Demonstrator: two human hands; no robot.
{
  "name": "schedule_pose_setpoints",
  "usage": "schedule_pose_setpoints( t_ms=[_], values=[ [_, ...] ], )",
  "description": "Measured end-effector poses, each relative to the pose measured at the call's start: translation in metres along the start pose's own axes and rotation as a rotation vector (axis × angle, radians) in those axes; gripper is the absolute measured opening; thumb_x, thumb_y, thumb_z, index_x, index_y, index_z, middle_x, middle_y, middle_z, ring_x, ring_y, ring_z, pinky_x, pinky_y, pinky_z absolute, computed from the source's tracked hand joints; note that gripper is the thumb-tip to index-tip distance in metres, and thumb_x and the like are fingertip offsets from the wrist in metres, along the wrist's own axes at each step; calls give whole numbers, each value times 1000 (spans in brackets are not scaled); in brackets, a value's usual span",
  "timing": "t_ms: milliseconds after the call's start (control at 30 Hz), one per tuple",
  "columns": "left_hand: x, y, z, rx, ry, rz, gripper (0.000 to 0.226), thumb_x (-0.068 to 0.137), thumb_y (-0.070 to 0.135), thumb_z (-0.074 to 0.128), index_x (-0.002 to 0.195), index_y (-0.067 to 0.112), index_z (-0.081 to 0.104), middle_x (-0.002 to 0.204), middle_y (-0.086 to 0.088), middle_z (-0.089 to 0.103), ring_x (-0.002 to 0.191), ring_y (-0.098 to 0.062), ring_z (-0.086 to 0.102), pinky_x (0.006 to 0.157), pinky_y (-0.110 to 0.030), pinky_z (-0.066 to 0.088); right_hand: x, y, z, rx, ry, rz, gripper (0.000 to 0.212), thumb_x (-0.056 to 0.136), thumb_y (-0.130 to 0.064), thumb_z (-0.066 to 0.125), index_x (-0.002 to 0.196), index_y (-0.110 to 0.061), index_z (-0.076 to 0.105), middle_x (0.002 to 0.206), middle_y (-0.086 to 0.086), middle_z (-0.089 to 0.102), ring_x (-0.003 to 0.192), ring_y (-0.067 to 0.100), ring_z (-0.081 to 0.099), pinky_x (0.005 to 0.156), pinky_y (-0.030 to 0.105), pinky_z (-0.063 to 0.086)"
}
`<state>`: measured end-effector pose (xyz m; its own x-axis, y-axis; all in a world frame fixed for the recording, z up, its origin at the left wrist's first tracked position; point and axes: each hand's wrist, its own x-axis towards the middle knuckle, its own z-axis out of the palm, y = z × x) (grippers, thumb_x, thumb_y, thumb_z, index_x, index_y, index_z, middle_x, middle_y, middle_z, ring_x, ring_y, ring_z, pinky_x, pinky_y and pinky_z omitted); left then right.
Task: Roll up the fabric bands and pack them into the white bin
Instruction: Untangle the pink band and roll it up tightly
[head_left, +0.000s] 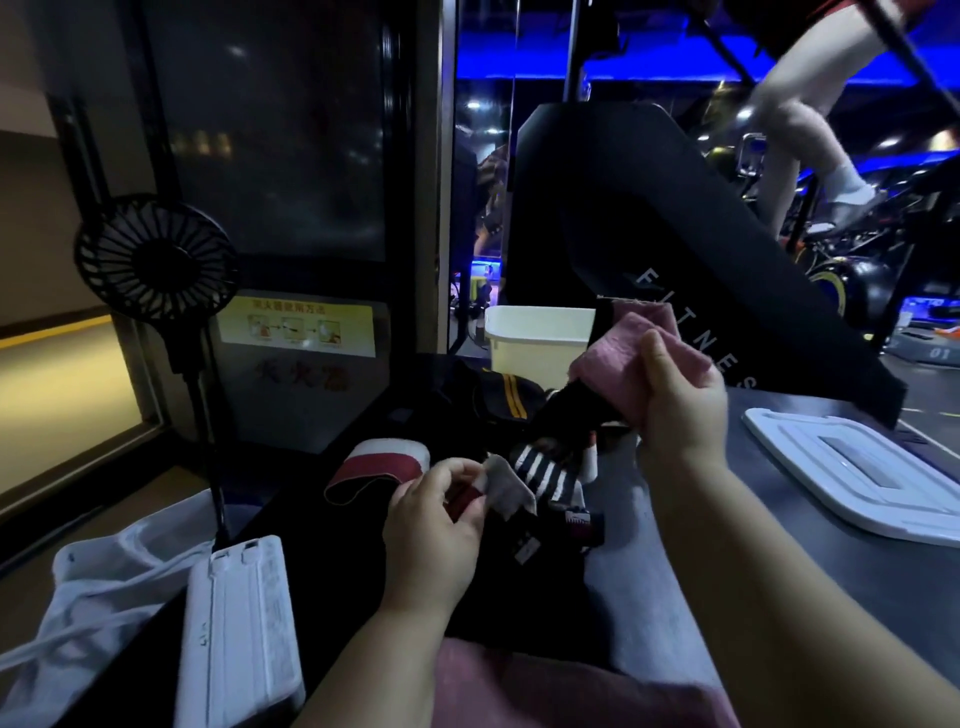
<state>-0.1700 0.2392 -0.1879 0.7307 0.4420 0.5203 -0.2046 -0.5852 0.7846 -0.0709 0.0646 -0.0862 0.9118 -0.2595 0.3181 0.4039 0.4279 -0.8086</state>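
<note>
Left grip (436, 519): low at centre, fingers and thumb curled, pinching a pale fabric end (506, 486) with a red patch beneath it. Whether this end belongs to the neighbouring band cannot be told.

Far left: a black fan (156, 257) on a thin stem, standing upright before a dark window. Below it lies a white mesh bag (104, 587), crumpled, and just beside that a white power bank (239, 639) lying flat.

Centre: a red-and-white band (384, 462) lies unrolled on the dark desk (810, 551), just left of the left grip. Behind it is a loose heap of bands, including a black band with yellow stripes (504, 395) and a black-and-white striped band (550, 473) touching the pale end. The white bin (540, 338) stands upright at the back of the desk, behind the heap; its contents are not visible.

Right of centre: right grip (675, 405), raised above the heap, fingers closed around a pink band (623, 358), which overlaps the bin's right edge in this view; a black portion hangs from it.

Right: a white lid (857, 478) lies flat on the desk, well apart from the bin.
</note>
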Motion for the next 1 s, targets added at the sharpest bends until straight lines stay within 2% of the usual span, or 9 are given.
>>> schedule_pose_setpoints(
  t_ms=[100,200,300,367,433,633,833,933,1000],
  values=[
    [1,4,-2,141,187,90,20,83,36,65,94,20,68,93,13,65,96,-19,57,95,-45,46,8,-2,-14,-154,-30,-2,65,65,-45,82,113,-4,64,109,19,70,99,30,69,88,49,56],
    [1,10,0,197,243,43,58,80,61,42,108,18,68,127,-4,64,125,-32,50,107,-47,33,-5,15,-29,-342,-24,43,59,52,-59,81,94,-20,67,98,8,73,96,29,70,85,50,57],
    [-2,23,4,332,-34,-147,96,71,85,12,145,29,39,162,-4,18,148,-37,5,116,-55,6,-28,44,-37,-627,-85,119,57,49,-69,73,80,-22,66,86,-1,72,86,22,70,79,44,58],
    [0,28,8,459,-201,-259,102,68,90,0,154,35,11,163,-3,-13,146,-39,-19,114,-59,-7,-35,60,-39,-773,-136,104,62,47,-74,67,80,-21,65,88,-2,69,87,18,67,79,41,57],
    [7,30,10,540,-273,-343,97,70,85,4,154,36,-2,159,-4,-27,141,-44,-28,112,-62,-12,-30,69,-39,-860,-171,92,64,49,-75,66,84,-22,62,99,0,63,92,16,64,84,42,55],
    [26,21,20,549,-336,-512,85,79,82,10,152,43,-9,159,-4,-27,141,-50,-22,116,-60,-8,-16,83,-29,-888,-257,97,53,59,-61,76,83,-18,57,100,7,60,87,17,61,72,33,52],
    [42,11,35,539,-313,-510,78,84,78,13,150,45,-14,160,-3,-24,142,-50,-18,117,-56,-4,-6,100,-18,-862,-238,71,40,72,-43,81,81,-17,51,96,7,60,83,17,59,59,24,40],
    [55,2,41,531,-316,-515,79,83,78,13,150,45,-13,161,-3,-22,142,-50,-18,117,-55,-4,2,105,-10,-890,-266,36,39,74,-40,80,80,-17,49,94,4,57,77,10,54,54,14,34],
    [64,-3,45,527,-314,-519,79,83,78,14,151,45,-12,161,-2,-22,143,-50,-18,117,-55,-4,8,107,-6,-898,-285,29,38,76,-38,80,78,-19,47,87,-1,56,71,3,50,50,12,37]
  ],
)
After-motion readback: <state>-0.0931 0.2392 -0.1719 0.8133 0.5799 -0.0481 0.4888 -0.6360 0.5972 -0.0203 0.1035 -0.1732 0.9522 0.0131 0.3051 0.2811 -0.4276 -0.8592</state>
